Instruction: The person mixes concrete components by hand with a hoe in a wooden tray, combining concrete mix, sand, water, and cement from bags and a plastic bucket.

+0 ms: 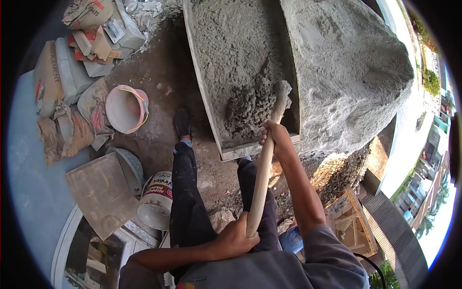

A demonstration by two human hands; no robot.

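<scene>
A long wooden-handled hoe [262, 178] slants across my front, its mortar-caked head down in the wet grey mortar [231, 53]. The blade is hidden in the mix. My left hand [236, 236] is closed around the butt of the handle, close to my waist. Farther up the shaft, my right hand [275, 136] grips it just short of the trough's near end. Around the mortar runs a long mixing trough [204, 98] with thin raised walls. A darker, wetter heap [248, 108] of mortar lies by the hoe's head.
Right of the trough rises a big pile of grey sand [351, 72]. On the left stand a pink-white bucket [126, 110], torn cement bags [70, 127], a board [103, 195] and a paint bucket [156, 200]. A wooden frame [353, 221] sits at lower right. My feet are beside the trough's near end.
</scene>
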